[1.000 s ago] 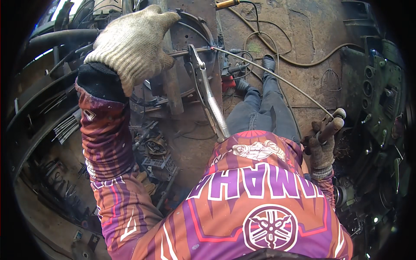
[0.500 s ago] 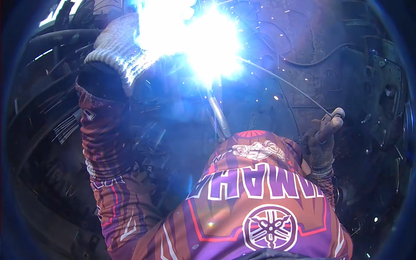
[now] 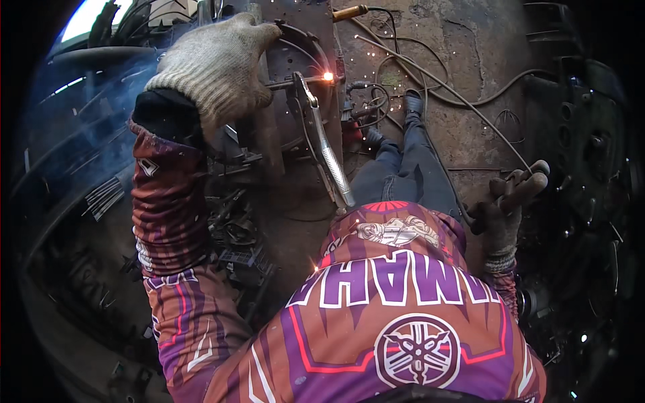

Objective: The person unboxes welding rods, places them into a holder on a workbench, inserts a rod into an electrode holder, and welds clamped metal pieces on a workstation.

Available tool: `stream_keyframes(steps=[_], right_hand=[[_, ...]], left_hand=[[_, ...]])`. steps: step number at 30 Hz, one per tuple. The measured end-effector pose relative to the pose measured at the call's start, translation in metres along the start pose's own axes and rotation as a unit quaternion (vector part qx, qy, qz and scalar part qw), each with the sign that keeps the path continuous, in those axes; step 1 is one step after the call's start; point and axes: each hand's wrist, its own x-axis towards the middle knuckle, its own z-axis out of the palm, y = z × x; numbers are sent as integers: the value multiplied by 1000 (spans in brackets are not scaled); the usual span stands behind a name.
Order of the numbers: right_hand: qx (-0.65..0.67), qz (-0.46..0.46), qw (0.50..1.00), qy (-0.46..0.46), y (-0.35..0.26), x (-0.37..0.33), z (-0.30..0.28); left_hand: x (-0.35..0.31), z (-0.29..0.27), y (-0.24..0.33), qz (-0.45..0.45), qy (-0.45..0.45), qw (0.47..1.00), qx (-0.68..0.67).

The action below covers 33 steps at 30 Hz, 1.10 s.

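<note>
My left hand (image 3: 211, 70), in a pale knit glove, is closed around part of a dark metal workpiece (image 3: 271, 127) at the upper left; its fingertips are partly hidden. Beside it, a small weld spot (image 3: 328, 76) glows orange on a thin metal bar. Locking pliers (image 3: 332, 161) with a knurled silver handle are clamped to that bar and point back toward me. At the right, my gloved right hand (image 3: 507, 201) grips an electrode holder, mostly hidden by the fingers. From it a long welding rod (image 3: 443, 84) slants up and left, its tip apart from the glowing spot.
Cables (image 3: 517, 84) loop across the worn floor (image 3: 463, 40). A wooden-handled tool (image 3: 351, 13) lies at the top. My legs (image 3: 403, 161) stretch ahead. Thin rods (image 3: 104, 198) and scrap metal (image 3: 242, 262) lie at the left; dark metal parts (image 3: 591, 141) stand right. Smoke drifts at left.
The blinding arc has gone out, leaving an orange glow and scattered sparks. The rod's tip has come away from the joint. My left hand has shifted slightly; the right hand has risen a little.
</note>
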Motion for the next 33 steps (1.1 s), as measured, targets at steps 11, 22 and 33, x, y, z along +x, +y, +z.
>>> stream_keyframes(steps=[11, 22, 33], right_hand=[[22, -85, 996, -9, 22, 9, -22], [33, -129, 991, 16, 19, 48, -16], [42, -212, 976, -37, 11, 93, -13]], left_hand=[[8, 2, 6, -8, -29, 1000, 5], [31, 21, -1, -30, -74, 997, -11], [-18, 56, 7, -90, -79, 992, -27]])
